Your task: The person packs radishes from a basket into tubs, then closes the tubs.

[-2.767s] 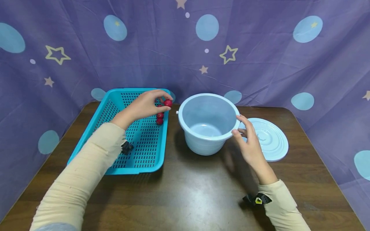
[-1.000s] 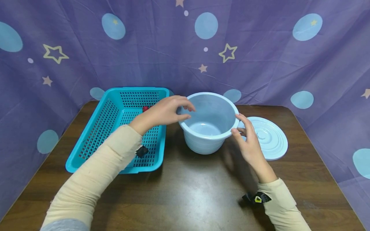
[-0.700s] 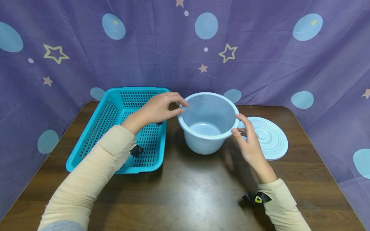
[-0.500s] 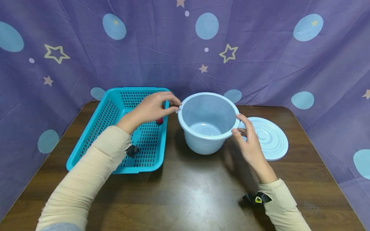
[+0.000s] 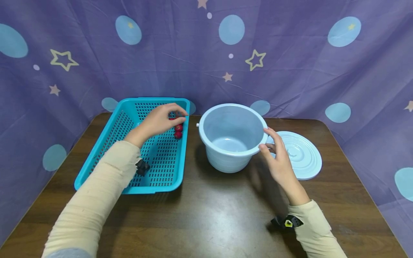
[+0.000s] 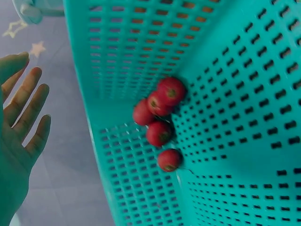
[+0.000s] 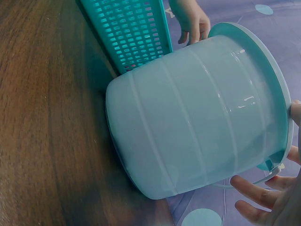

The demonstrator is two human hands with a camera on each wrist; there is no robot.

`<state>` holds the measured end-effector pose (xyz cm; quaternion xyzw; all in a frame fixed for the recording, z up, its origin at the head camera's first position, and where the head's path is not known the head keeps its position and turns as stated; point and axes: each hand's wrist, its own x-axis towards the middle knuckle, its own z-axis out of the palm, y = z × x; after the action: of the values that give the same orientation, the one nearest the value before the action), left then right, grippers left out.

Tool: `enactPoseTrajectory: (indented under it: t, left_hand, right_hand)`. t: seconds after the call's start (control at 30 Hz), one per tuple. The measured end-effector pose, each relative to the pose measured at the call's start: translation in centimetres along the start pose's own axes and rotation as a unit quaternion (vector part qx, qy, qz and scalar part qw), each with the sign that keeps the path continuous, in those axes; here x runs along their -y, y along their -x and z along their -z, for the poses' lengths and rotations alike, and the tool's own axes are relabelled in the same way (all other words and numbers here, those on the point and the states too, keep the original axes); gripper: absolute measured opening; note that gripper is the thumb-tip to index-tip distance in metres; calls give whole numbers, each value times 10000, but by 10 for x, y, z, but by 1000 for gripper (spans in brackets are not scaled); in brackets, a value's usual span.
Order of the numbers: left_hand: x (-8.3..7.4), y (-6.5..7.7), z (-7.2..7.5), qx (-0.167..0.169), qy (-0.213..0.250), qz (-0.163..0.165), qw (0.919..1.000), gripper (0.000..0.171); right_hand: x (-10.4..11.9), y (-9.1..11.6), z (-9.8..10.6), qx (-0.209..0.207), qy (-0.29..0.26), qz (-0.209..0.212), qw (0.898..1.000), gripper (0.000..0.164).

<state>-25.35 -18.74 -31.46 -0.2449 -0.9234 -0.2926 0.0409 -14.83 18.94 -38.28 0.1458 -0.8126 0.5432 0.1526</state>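
My left hand [image 5: 160, 118] hovers over the right side of a turquoise plastic basket [image 5: 184, 157]. In the left wrist view its fingers [image 6: 34, 96] are spread and hold nothing. Several small red radishes [image 6: 170, 160] lie in the basket's corner, below that hand; in the head view some radishes [image 5: 178, 134] show beside the thumb. My right hand [image 5: 278, 163] grips the right rim of a light blue bucket [image 5: 227, 163], which stands upright on the table. In the right wrist view, the thumb and fingers sit around the bucket's rim [image 7: 282, 89].
A light blue round lid [image 5: 304, 157] lies flat on the brown wooden table [image 5: 206, 218], right of the bucket and behind my right hand. A purple curtain [image 5: 180, 53] with stars and dots hangs along the table's back. A narrow strip of table separates basket and bucket.
My left hand held a radish above the basket's edge, then was over the bucket's left rim with nothing in it. It has moved back left over the basket. My right hand stays put.
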Motion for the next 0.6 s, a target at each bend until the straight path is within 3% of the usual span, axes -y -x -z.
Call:
enactPoseTrajectory:
  t: [0.37, 0.6]
  left_hand:
    - [25, -4, -7, 385, 1, 651, 9971, 25]
    - [40, -7, -16, 597, -7, 741, 9955, 28]
  right_hand:
    - [-1, -1, 0, 4, 68, -27, 10000, 52]
    - [-1, -1, 0, -8, 63, -19, 10000, 53]
